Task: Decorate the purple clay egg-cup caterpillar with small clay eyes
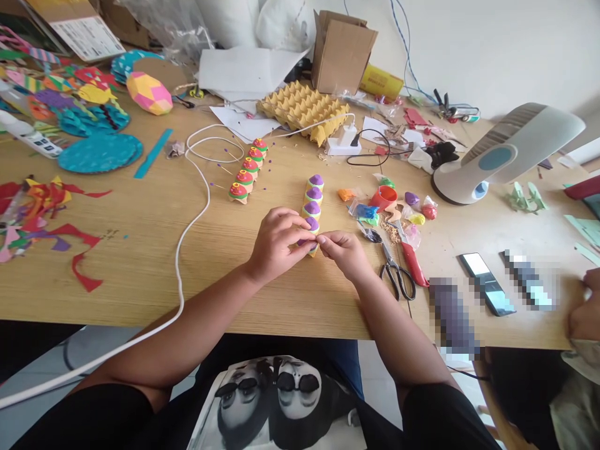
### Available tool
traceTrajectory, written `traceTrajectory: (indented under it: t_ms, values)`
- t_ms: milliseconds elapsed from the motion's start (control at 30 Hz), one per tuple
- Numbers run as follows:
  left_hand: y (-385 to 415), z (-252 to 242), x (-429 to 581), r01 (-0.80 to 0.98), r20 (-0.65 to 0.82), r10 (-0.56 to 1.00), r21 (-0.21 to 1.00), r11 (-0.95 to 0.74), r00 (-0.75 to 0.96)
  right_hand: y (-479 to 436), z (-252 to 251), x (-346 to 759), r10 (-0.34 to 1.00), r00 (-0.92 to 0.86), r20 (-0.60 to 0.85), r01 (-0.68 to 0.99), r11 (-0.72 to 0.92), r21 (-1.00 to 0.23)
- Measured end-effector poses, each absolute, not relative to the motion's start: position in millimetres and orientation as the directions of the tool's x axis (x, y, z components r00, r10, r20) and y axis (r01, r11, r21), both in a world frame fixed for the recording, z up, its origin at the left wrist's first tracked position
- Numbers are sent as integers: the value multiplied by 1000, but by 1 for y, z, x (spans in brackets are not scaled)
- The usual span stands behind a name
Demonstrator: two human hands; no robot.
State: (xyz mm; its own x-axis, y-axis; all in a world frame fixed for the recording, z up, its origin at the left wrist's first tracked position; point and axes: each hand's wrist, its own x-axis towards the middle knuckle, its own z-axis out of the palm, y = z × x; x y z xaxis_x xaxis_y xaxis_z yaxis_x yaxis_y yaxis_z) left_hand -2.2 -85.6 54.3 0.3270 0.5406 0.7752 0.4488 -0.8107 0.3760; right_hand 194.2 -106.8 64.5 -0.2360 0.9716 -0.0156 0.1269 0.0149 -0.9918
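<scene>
A strip cut from an egg carton (pixel 313 195), with purple caps on pale yellow and green bumps, stands on the table before me. My left hand (pixel 281 244) reaches over its near end, thumb and fingers bent together. My right hand (pixel 345 253) pinches thumb against forefinger at the same end, the fingertips of both hands meeting there. Whatever lies between these fingertips is too small or hidden to name. Left of this strip is a second egg carton strip (pixel 248 172) with red caps and green bands, and several purple-headed pins (pixel 225 169) are scattered around it.
Scissors (pixel 396 275), a red-handled knife (pixel 413 262) and bagged coloured clay (pixel 368 211) lie to the right. A white cable (pixel 180 250) crosses the left side. Farther back are a yellow egg tray (pixel 304 106) and a lamp-like white device (pixel 506 153). Another person's arm (pixel 585 312) rests at right.
</scene>
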Motion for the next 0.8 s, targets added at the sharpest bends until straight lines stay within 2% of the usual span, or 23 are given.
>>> traceTrajectory:
  t_ms: [267, 533, 800]
  values:
    - [-87, 53, -3, 466, 739, 590, 417, -780, 326, -109, 65, 190, 981, -191, 16, 148, 45, -988]
    - [-86, 53, -4, 470, 754, 574, 401, -787, 318, -107, 62, 195, 956, -281, -86, -75, -111, -991]
    - [-85, 52, -4, 468, 732, 598, 424, -775, 327, -105, 59, 198, 965, -242, -104, -140, -141, -980]
